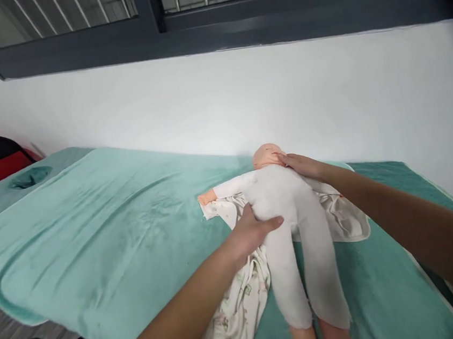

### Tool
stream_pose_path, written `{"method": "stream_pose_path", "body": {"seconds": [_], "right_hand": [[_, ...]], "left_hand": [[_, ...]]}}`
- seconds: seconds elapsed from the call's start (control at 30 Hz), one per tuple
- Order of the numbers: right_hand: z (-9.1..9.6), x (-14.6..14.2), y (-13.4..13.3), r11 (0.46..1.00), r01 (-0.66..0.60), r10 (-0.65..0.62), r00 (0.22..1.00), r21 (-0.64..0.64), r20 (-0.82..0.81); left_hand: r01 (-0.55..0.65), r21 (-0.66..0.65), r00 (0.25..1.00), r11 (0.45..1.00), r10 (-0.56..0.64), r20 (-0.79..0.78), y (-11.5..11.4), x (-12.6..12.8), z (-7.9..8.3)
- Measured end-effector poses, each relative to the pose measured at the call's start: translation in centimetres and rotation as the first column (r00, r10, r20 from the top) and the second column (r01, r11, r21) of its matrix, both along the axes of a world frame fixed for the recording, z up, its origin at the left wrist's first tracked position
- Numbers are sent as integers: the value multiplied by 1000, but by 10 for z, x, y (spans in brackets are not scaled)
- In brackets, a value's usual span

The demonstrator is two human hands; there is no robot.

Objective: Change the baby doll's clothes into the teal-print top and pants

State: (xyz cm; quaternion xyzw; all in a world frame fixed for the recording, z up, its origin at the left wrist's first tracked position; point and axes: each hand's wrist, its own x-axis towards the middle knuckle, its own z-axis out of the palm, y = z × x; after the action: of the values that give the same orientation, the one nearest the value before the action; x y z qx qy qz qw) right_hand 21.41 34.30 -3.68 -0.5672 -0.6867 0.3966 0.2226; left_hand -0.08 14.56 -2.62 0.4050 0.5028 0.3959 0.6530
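From the head view, the doll (282, 201) in its white suit lies on its back a little right of the picture's centre. Its head points to 12 o'clock, towards the white wall (243, 97), and its legs run down to 6 o'clock. It rests on a patterned cloth (240, 303) spread over the teal table cover (96, 242). Your left hand (253, 232) comes in from 7 o'clock and grips the doll at the hip, thumb laid across the front and the other fingers tucked against its side. Your right hand (302, 166) reaches in from 4 o'clock with the fingers stretched out flat, not closed, touching the neck and shoulder just beside the head. Whether any fingertips slip beneath the neck is hidden. To handle this well, I judge that the right palm should cradle the neck and the back of the head rather than press from above. The left grip looks best firm but soft on the hip, so the body moves as one piece. The cloth is bunched at 7 o'clock of the doll, so mind it does not drag. The table's face hole (29, 178) sits well apart at 9 o'clock.
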Motion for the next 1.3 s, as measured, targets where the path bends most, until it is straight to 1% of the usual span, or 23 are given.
{"method": "stream_pose_path", "body": {"seconds": [0.07,0.17,0.27,0.33,0.4,0.47,0.6,0.7,0.8,0.87,0.93,0.97,1.0,1.03,1.07,1.1,1.13,1.17,1.2,1.23,1.27,1.3], "right_hand": [[9,-4,-2,999,41,-41,999,-19,24],[29,-17,-5,997,19,-19,1000,-75,4],[46,-45,-4,995,-13,8,999,-102,-52],[51,-74,-3,996,-35,27,996,-86,-86],[49,-109,0,997,-52,45,992,-58,-114],[43,-149,5,998,-53,48,990,-33,-135],[26,-222,20,997,-72,70,983,-3,-170],[14,-256,35,998,-58,61,985,22,-160],[3,-272,49,998,-24,33,990,65,-134],[-3,-274,57,996,-11,21,994,90,-109],[-11,-269,62,995,-16,23,997,97,-73],[-15,-263,64,995,-18,23,998,95,-51],[-19,-254,65,996,-15,18,999,92,-27],[-24,-242,65,996,-5,5,1000,90,2],[-28,-227,64,995,18,-22,999,96,35],[-32,-209,61,993,45,-53,996,108,73],[-36,-190,56,989,71,-87,989,128,119],[-40,-169,49,984,91,-117,978,154,174],[-43,-148,41,978,97,-139,963,182,232],[-45,-127,31,973,95,-155,946,212,286],[-47,-108,20,969,85,-161,929,232,332],[-48,-90,9,966,64,-159,911,250,381]], "left_hand": [[14,63,1000,998,-15,23,5,-8,4],[-6,134,999,991,-1,46,9,-30,16],[-90,145,996,985,86,32,9,-67,30],[-133,134,991,982,130,31,9,-98,36],[-161,115,987,980,160,13,9,-132,38],[-189,112,981,976,193,-31,12,-167,35],[-234,116,962,965,247,-116,24,-226,20],[-243,93,956,966,254,-148,37,-253,6],[-250,78,952,965,259,-163,48,-265,-6],[-262,81,939,962,274,-207,54,-267,-14],[-287,101,906,953,304,-296,56,-269,-20],[-302,120,874,946,325,-360,55,-270,-22],[-322,158,823,933,359,-440,53,-270,-22],[-336,230,744,913,408,-529,48,-269,-22],[-329,337,638,882,471,-609,42,-267,-20],[-292,459,521,839,542,-660,33,-261,-17],[-226,569,423,790,606,-673,22,-253,-13],[-140,650,376,747,647,-663,9,-241,-9],[-72,681,401,729,646,-649,-5,-227,-5],[-12,663,491,749,582,-649,-20,-210,-3],[75,627,598,775,468,-650,-34,-192,-3],[153,594,688,790,347,-638,-47,-174,-6]]}}
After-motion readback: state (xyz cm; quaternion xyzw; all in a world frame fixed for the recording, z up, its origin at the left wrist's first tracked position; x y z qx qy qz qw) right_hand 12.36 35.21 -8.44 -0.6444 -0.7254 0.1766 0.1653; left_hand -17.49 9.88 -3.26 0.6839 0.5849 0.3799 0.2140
